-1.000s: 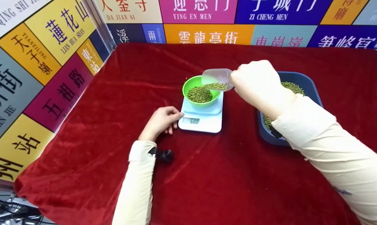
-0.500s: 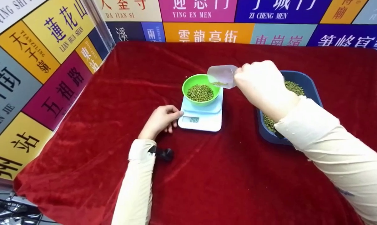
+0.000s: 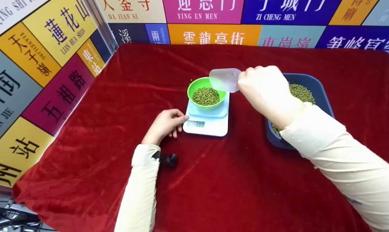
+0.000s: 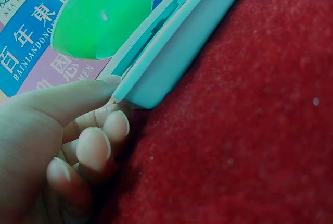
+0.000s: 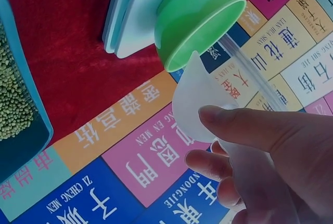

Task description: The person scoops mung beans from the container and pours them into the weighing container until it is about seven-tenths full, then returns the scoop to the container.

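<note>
My right hand [image 3: 266, 93] grips the handle of a translucent plastic scoop [image 3: 224, 80], tilted over the right rim of a green bowl [image 3: 192, 91]. The scoop looks empty. Mung beans [image 3: 206, 96] lie heaped in the bowl, which stands on a white kitchen scale [image 3: 210, 126] with lit-up digits on its display. My left hand [image 3: 165, 125] is at the scale's front left corner. In the left wrist view, its thumb and forefinger pinch that corner [image 4: 136, 96], the other fingers curled below. The right wrist view shows the thumb over the scoop's handle [image 5: 250, 166].
A dark blue tub [image 3: 322, 90] of mung beans stands on the right, partly hidden beneath my right forearm. Red cloth [image 3: 214, 180] covers the table. Panels with Chinese lettering [image 3: 214, 34] rise behind and at the left. Cables [image 3: 10, 216] show at the lower left.
The last beans have slid out of the scoop into the bowl. The scoop shifted right, then back left. The display changed from about 60 to about 80. My left hand stayed put.
</note>
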`<state>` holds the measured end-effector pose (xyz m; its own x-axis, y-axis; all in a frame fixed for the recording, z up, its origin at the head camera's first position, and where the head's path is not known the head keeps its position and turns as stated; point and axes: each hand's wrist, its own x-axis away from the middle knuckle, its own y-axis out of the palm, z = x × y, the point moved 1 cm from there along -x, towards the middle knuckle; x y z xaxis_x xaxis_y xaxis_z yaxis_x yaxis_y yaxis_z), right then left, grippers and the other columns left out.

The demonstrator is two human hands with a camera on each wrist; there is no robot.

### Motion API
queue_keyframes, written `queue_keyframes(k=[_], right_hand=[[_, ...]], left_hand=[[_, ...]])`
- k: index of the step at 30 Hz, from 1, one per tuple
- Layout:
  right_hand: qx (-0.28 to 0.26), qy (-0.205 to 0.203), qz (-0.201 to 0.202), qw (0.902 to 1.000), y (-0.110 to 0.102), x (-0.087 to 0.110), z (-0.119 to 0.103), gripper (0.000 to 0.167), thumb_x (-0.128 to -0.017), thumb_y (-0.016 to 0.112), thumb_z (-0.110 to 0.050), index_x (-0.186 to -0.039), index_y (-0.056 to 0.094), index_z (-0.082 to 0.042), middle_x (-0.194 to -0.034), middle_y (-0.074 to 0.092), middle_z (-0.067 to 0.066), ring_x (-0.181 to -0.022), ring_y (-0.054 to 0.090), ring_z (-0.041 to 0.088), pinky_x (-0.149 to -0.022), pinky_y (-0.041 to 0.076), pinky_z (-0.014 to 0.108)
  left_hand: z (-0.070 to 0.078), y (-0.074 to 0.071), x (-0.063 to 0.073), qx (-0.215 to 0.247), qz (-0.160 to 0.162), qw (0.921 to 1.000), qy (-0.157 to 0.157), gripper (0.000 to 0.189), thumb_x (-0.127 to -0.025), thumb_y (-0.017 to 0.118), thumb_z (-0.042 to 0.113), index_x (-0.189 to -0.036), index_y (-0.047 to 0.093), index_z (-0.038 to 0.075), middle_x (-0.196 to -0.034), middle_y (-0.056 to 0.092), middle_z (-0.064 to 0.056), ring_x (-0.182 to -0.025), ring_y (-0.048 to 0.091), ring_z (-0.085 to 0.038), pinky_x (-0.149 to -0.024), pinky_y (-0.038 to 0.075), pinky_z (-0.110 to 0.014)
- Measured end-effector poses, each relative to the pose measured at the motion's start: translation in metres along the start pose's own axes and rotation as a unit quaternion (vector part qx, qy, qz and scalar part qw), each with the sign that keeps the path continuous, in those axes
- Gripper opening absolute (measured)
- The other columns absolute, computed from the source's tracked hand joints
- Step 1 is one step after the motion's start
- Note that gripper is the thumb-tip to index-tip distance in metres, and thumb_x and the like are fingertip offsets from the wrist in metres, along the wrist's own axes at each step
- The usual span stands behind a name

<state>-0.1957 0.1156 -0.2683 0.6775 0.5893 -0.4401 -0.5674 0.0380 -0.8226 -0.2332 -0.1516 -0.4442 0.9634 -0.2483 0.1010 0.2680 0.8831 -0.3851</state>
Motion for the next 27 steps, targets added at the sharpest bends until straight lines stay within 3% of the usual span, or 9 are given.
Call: queue_keyframes(k=[3,8,12,18,21,27], right_hand=[[-0.02,0.011,0.007,0.9997,0.002,0.007,0.004,0.01,-0.073,0.054,0.003,-0.063,0.051,0.001,-0.055,0.048,0.014,-0.046,0.047,0.03,-0.036,0.038,0.043],[-0.067,0.033,0.035,0.9966,0.009,0.026,0.01,0.019,-0.076,0.061,-0.015,-0.068,0.05,-0.002,-0.057,0.049,0.011,-0.045,0.047,0.031,-0.035,0.036,0.043],[-0.109,0.065,0.03,0.9915,0.009,0.041,0.015,0.022,-0.078,0.063,-0.023,-0.07,0.049,-0.008,-0.057,0.045,0.006,-0.045,0.046,0.029,-0.034,0.033,0.042],[-0.181,0.146,-0.011,0.9726,0.013,0.066,0.016,0.024,-0.08,0.063,-0.035,-0.073,0.05,-0.016,-0.056,0.042,-0.002,-0.05,0.046,0.022,-0.041,0.032,0.036],[-0.217,0.168,-0.014,0.9615,0.016,0.078,0.012,0.022,-0.082,0.061,-0.038,-0.083,0.055,-0.017,-0.059,0.046,-0.003,-0.054,0.047,0.019,-0.045,0.034,0.035],[-0.281,0.193,0.005,0.9402,0.01,0.095,0.009,0.035,-0.083,0.06,-0.039,-0.11,0.06,-0.017,-0.086,0.063,0.0,-0.073,0.057,0.021,-0.063,0.044,0.04]], left_hand=[[0.0,0.001,-0.001,0.002,-0.001,1.0,-0.002,0.031,-0.079,0.065,0.039,-0.082,0.06,0.009,-0.059,0.055,-0.014,-0.035,0.048,-0.018,-0.034,0.045,-0.035],[0.0,0.001,-0.001,0.0,-0.007,1.0,-0.005,0.03,-0.08,0.065,0.04,-0.082,0.06,0.01,-0.06,0.055,-0.015,-0.036,0.048,-0.018,-0.036,0.046,-0.036],[0.0,-0.001,0.0,-0.004,-0.006,1.0,-0.006,0.031,-0.079,0.065,0.041,-0.082,0.06,0.01,-0.06,0.056,-0.015,-0.036,0.049,-0.018,-0.036,0.046,-0.035],[0.001,-0.003,0.0,-0.011,-0.001,0.9999,-0.006,0.033,-0.079,0.064,0.042,-0.083,0.06,0.009,-0.06,0.056,-0.015,-0.036,0.049,-0.018,-0.033,0.044,-0.033],[0.001,-0.003,0.0,-0.013,-0.001,0.9999,-0.007,0.034,-0.08,0.064,0.042,-0.084,0.06,0.009,-0.06,0.056,-0.014,-0.036,0.049,-0.018,-0.033,0.044,-0.033],[0.001,0.001,0.0,-0.01,0.007,0.9999,-0.006,0.032,-0.079,0.065,0.04,-0.083,0.061,0.009,-0.059,0.056,-0.015,-0.035,0.048,-0.019,-0.033,0.044,-0.035]])
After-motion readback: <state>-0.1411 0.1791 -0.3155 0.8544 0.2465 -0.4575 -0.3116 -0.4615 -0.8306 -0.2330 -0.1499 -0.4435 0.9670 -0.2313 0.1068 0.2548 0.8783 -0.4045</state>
